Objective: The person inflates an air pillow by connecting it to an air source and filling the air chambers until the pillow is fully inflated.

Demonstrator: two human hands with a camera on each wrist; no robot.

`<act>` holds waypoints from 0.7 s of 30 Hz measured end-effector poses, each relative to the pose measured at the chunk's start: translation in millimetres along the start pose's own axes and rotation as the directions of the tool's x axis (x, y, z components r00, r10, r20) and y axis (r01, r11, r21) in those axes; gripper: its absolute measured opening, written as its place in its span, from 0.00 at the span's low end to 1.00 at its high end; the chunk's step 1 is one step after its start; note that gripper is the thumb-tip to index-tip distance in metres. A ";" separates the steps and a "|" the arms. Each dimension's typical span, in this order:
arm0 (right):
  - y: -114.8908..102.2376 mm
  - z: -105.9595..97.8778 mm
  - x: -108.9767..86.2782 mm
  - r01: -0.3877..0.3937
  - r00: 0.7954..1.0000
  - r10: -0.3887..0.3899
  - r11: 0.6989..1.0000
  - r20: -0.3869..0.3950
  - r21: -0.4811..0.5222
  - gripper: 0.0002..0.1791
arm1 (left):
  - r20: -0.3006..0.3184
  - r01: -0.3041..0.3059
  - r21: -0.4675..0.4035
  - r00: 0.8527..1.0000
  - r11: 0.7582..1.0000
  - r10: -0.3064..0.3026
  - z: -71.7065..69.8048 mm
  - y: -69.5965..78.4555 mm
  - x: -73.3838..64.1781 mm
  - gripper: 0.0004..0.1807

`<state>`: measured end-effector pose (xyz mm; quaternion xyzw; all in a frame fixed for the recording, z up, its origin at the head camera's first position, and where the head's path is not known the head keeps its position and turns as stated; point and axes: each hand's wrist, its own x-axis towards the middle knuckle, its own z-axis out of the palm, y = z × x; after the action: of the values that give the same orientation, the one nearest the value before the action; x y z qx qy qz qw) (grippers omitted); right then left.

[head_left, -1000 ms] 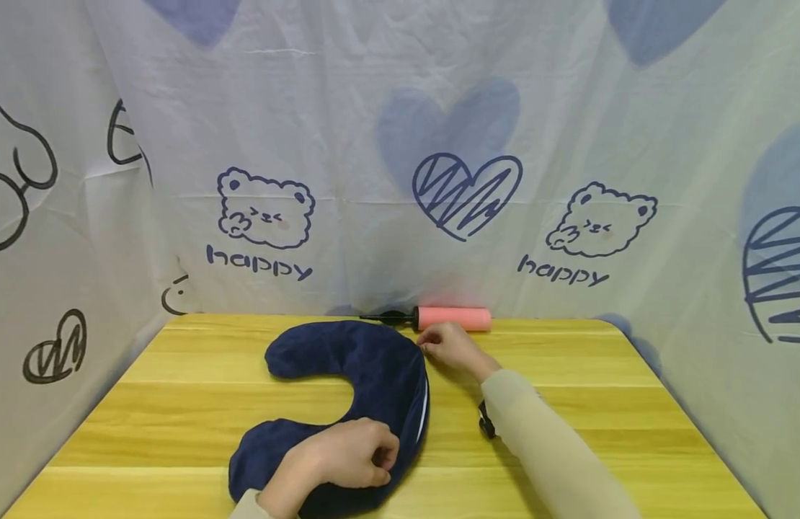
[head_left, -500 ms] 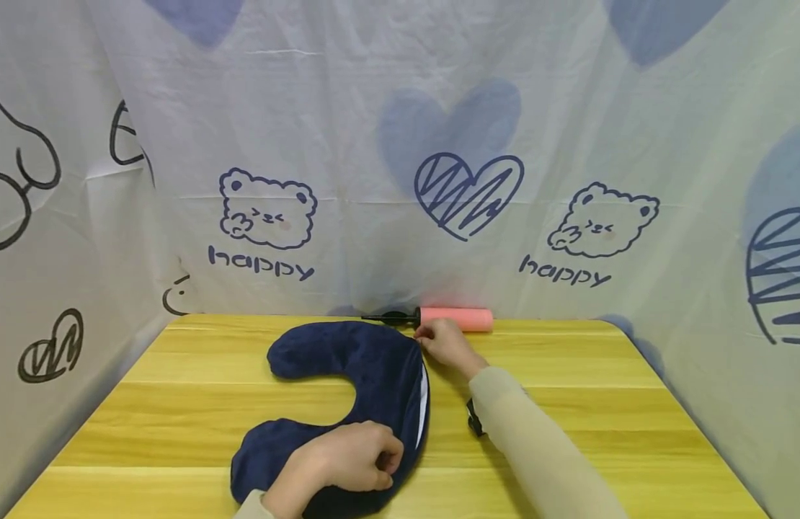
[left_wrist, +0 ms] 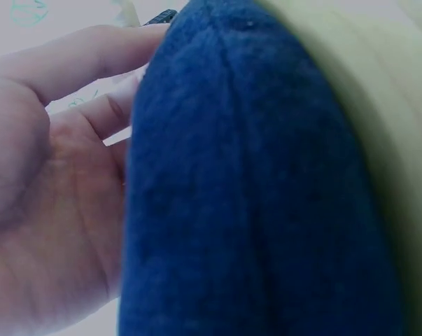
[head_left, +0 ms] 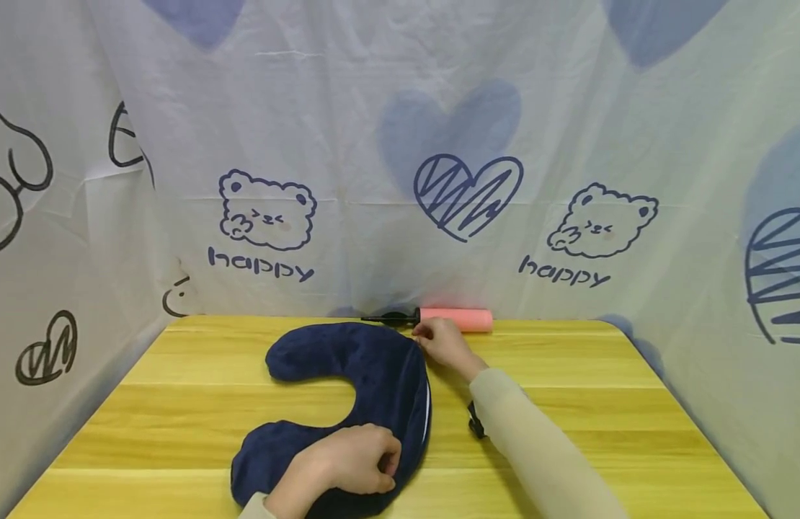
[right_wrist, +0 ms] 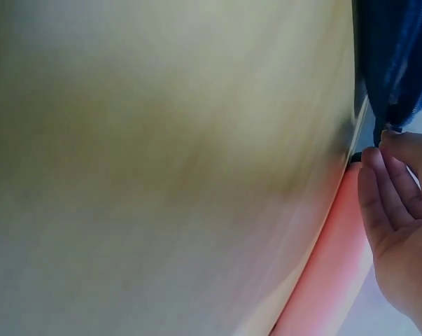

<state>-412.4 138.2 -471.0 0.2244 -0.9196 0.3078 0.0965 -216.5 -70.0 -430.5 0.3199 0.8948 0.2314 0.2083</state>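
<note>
A navy-blue U-shaped neck pillow [head_left: 380, 375] lies on the table, its opening to the left. Along its right outer edge runs a zipper [head_left: 428, 411], where a thin white strip shows. My left hand [head_left: 354, 460] lies over the near part of the pillow with bent fingers, gripping its edge; the fingertips are partly hidden behind the blue fabric [left_wrist: 245, 182] in the left wrist view. At the far end of the zipper, my right hand [head_left: 445, 346] pinches the small zipper pull [right_wrist: 389, 131] between thumb and index finger, the other fingers curved beside it.
A pink hand pump [head_left: 461, 319] with a black nozzle end lies at the table's back edge, just behind my right hand. The wooden table [head_left: 569, 404] is enclosed by printed cloth [head_left: 374, 274] at the back and both sides.
My right hand has shifted slightly left and away from me along the pillow's edge. The white strip at the zipper widened, then narrowed again. My left hand has barely moved.
</note>
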 end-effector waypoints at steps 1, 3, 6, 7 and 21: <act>0.7 -1.2 -1.6 0.001 1.000 -0.001 1.000 -0.001 0.011 0.08 | 0.001 0.013 -0.007 1.000 1.000 -0.013 0.3 0.1 0.7 0.14; 1.5 -4.4 -5.7 -0.006 1.000 0.006 0.999 -0.002 0.043 0.09 | -0.001 0.033 -0.023 0.999 0.999 -0.033 0.7 0.3 1.9 0.13; 1.7 -11.0 -13.5 -0.010 1.000 0.011 0.996 -0.014 0.094 0.10 | -0.016 0.051 -0.044 0.999 0.998 -0.052 -0.2 -0.1 2.9 0.11; 1.4 -13.1 -16.2 -0.005 1.000 0.008 0.994 -0.022 0.106 0.10 | -0.028 0.051 -0.049 0.998 0.998 -0.053 -0.6 -0.4 2.6 0.10; -19.1 -52.6 -78.2 0.004 0.995 0.017 0.978 -0.102 0.206 0.12 | -0.402 -0.058 -0.134 0.916 0.989 -0.001 -22.9 15.3 0.0 0.07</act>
<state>-332.4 184.3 -444.0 0.2140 -0.8772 0.4130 0.1191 -221.2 -65.8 -403.6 0.2630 0.8948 0.3586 0.0397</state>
